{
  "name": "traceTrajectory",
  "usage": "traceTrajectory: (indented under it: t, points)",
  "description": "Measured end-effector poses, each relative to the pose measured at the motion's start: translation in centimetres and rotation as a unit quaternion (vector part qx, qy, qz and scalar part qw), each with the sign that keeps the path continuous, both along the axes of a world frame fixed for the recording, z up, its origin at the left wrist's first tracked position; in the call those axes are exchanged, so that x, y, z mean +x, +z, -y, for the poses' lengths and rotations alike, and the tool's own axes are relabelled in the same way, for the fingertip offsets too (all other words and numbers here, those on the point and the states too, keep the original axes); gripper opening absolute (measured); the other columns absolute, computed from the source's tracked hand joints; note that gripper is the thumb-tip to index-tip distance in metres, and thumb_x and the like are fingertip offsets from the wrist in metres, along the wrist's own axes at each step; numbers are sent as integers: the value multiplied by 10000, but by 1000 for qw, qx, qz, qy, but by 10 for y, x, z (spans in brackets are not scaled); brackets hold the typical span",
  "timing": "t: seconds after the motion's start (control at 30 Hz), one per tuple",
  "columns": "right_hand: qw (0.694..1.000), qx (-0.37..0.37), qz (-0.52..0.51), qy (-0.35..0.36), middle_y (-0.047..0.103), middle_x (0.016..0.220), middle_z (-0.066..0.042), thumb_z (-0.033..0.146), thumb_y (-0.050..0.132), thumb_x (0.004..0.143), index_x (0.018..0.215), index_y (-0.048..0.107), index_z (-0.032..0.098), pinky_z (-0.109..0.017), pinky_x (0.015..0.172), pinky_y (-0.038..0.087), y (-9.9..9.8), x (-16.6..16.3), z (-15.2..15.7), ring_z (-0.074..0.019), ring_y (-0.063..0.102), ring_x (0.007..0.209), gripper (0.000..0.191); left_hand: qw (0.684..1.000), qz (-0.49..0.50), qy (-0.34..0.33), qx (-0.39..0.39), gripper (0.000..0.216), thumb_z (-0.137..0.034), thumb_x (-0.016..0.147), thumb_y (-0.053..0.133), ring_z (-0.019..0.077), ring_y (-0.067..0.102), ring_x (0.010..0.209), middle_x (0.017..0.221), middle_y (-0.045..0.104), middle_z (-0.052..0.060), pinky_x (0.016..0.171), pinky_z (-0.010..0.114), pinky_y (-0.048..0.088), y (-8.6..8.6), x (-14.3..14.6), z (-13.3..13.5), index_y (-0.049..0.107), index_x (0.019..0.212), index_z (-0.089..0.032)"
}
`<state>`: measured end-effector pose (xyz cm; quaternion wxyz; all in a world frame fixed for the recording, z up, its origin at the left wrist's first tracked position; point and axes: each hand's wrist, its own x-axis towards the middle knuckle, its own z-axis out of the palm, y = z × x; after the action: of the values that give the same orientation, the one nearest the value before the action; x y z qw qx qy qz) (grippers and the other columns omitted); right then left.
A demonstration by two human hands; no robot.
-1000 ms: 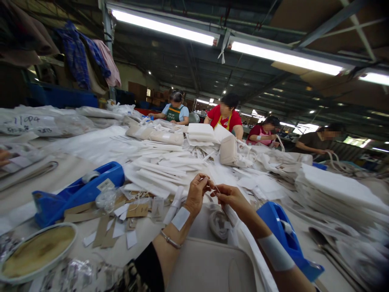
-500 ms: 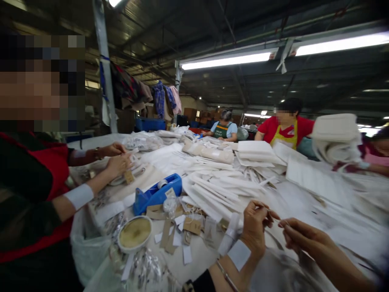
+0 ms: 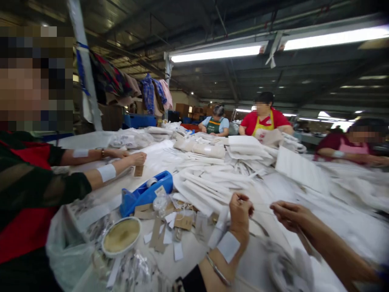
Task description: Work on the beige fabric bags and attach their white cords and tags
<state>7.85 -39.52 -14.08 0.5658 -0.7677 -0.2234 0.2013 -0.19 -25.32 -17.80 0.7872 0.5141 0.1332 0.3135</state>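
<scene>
My left hand (image 3: 240, 213) is closed low in the middle of the view, with a white patch on the wrist and a thin bracelet. My right hand (image 3: 288, 214) is a short way to its right, fingers pinched. A thin white string (image 3: 261, 207) runs between the two hands, which both pinch it. Under and around them lies white fabric (image 3: 209, 190) in long folded strips. Brown paper tags (image 3: 182, 222) lie scattered just left of my left hand.
A blue tape dispenser (image 3: 146, 194) and a round dish (image 3: 121, 236) stand at the left. A co-worker in red and dark sleeves (image 3: 36, 190) works close by on the left. Several other people sit across the table (image 3: 264, 117). Stacks of white cloth (image 3: 246, 142) cover the table.
The view has swung left, bringing the co-worker on the left into sight. My hands have drawn apart, with the string now stretched between them.
</scene>
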Motion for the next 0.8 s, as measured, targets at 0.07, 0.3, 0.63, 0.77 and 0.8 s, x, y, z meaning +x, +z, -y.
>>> traceTrajectory:
  t: [0.07,0.3,0.63,0.77,0.8]
  points:
    - [999,22,-43,5,512,564,21,591,803,591,807,651,135,-161,390,217,8,-1,-4,-36,360,413,527,999,-18,-12,36,170,-220,682,456,92,451,494,610,481,-40,485,186,346,0,2,-2,412,846,-200]
    - [980,65,93,-161,513,543,27,526,738,629,859,663,146,-199,393,219,16,29,12,-67,363,421,450,937,-140,-11,320,145,-61,723,467,267,644,882,778,645,102,862,419,462,-5,-12,13,569,697,-162]
    - [952,-282,33,113,426,339,27,213,515,536,496,629,158,-219,349,236,-71,45,-34,-87,328,308,133,787,-320,-66,524,295,1,734,511,369,678,964,941,713,234,812,436,528,-11,-20,21,744,892,-86]
    - [946,-264,-33,185,440,384,56,150,484,498,527,622,154,-182,359,268,-72,43,-39,-65,354,344,141,784,-318,-49,530,281,-32,755,505,315,674,985,966,725,158,848,398,517,-12,-18,15,714,910,-137]
    - [946,-253,-50,198,462,408,56,140,492,504,543,622,149,-175,368,282,-70,44,-37,-62,368,361,136,784,-318,-44,531,290,-37,761,499,301,671,993,978,723,142,851,390,513,-12,-18,14,696,942,-148]
